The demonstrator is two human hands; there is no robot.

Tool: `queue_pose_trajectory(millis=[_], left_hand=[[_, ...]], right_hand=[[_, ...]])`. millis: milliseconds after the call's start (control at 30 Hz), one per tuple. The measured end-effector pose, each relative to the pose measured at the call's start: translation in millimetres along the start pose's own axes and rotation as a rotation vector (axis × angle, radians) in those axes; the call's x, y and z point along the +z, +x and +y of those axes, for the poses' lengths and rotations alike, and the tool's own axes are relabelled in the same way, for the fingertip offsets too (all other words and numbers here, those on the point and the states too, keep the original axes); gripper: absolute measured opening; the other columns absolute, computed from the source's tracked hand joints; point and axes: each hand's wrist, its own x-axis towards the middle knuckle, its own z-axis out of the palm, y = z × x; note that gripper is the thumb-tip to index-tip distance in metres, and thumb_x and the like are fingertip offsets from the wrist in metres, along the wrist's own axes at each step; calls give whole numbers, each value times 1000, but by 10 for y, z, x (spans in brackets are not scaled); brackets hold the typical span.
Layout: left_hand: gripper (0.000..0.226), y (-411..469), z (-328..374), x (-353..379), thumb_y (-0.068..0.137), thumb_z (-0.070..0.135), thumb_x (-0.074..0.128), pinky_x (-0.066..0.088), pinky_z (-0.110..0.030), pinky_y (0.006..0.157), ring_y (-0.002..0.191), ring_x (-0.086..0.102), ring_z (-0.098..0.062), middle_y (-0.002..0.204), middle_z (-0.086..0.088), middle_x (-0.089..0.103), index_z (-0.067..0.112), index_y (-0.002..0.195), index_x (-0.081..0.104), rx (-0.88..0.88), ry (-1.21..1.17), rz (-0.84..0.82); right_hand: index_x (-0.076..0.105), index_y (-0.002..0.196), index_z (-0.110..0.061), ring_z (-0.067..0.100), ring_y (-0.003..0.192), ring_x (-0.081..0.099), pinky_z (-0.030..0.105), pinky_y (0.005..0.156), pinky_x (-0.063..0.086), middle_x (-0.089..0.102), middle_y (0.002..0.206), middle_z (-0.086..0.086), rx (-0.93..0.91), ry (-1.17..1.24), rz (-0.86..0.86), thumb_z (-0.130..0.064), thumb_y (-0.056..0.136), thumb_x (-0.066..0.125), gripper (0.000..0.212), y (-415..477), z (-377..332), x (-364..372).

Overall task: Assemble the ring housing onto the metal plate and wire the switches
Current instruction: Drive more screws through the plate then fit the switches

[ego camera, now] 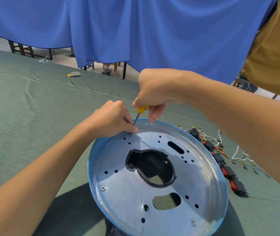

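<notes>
L hand [112, 118] pinch on screwdriver [141, 109] shaft, R hand [156, 92] grip on handle; green-cloth table [33, 99], blue curtains [169, 31] behind.

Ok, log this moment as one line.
right hand grips screwdriver | left hand pinches its shaft | tip at metal plate edge | switches beside plate

A wrinkled green tablecloth [33, 99] fills the near ground and stretches away to the left. Beyond its far edge a bright blue curtain [152, 31] hangs in folds across the whole view. Below the curtain's hem a pale floor [62, 55] shows, with wooden chair legs [22, 49] at far left and a black metal leg [124, 70] near the middle. The light is soft and even.
</notes>
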Motion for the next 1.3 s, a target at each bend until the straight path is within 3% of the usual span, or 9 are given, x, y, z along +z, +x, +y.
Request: queue_pose_trajectory(millis=[133, 233, 367, 567, 667, 800, 900, 1167, 1300], left_hand=[[39, -1, -59, -10, 77, 35, 82, 42, -31, 61, 52, 41, -8, 43, 17, 53, 38, 42, 63, -14, -49, -13], [28, 15, -108, -2, 80, 33, 79, 36, -29, 57, 56, 30, -10, 53, -6, 51, 14, 60, 72, 11, -70, -63], [24, 32, -158, 20, 83, 33, 76, 36, -26, 57, 61, 34, -10, 72, -17, 63, 13, 70, 75, 40, -58, -89], [19, 13, -153, 17, 85, 34, 73, 48, -40, 74, 79, 57, -28, 84, -10, 72, 18, 77, 78, 110, -36, -110], [17, 62, -109, -26, 78, 38, 79, 47, -34, 67, 68, 57, -16, 72, 7, 73, 22, 72, 79, 116, -114, -124], [16, 167, -117, -58, 75, 28, 84, 49, -31, 74, 80, 66, -19, 75, -9, 70, 19, 63, 76, 125, -317, -127], [15, 162, -160, -28, 79, 13, 79, 44, -7, 81, 96, 69, -12, 84, -24, 69, 1, 72, 77, 193, -414, -186], [11, 98, -250, -32, 79, 20, 73, 43, -5, 82, 105, 63, 8, 93, -3, 76, 12, 75, 80, 187, -528, -226], [17, 60, -258, -49, 90, 14, 68, 45, -12, 88, 111, 62, 3, 95, 6, 75, 24, 80, 78, 206, -494, -270]], right_hand=[[63, 85, -9, 15, 51, 70, 21, 53, 55, 71, 64, 2, -101, -199, 37, -31, 92, 60, 23, 42, -99, -24], [65, 101, -19, 10, 54, 68, 17, 42, 44, 71, 83, 0, -285, -312, 86, -30, 85, 69, 20, 50, -90, -97], [69, 86, -22, -1, 55, 66, 9, 40, 37, 69, 57, -9, -338, -336, 22, -21, 85, 69, 1, 58, -70, -179], [58, 62, -13, 5, 57, 68, 22, 57, 51, 64, 45, -5, -281, -373, 17, -15, 89, 56, 27, 190, -132, -76], [54, 52, -11, 14, 54, 69, 20, 51, 48, 61, 40, -3, -157, -261, 15, -8, 88, 46, 37, 218, -77, -81], [57, 59, -8, 10, 40, 63, 19, 55, 51, 62, 42, -2, -68, -160, -33, -10, 92, 42, 36, 190, 38, -117], [58, 57, -9, 13, 48, 68, 19, 55, 51, 63, 43, 0, -77, -181, -17, -13, 91, 42, 38, 198, 40, -89], [68, 84, -25, -3, 51, 63, 6, 40, 38, 69, 61, -8, -394, -298, -36, -27, 85, 70, 3, 160, -23, -275], [65, 71, -17, -1, 52, 63, 14, 47, 47, 66, 49, -7, -366, -374, -9, -27, 91, 62, 22, 185, -82, -204]])
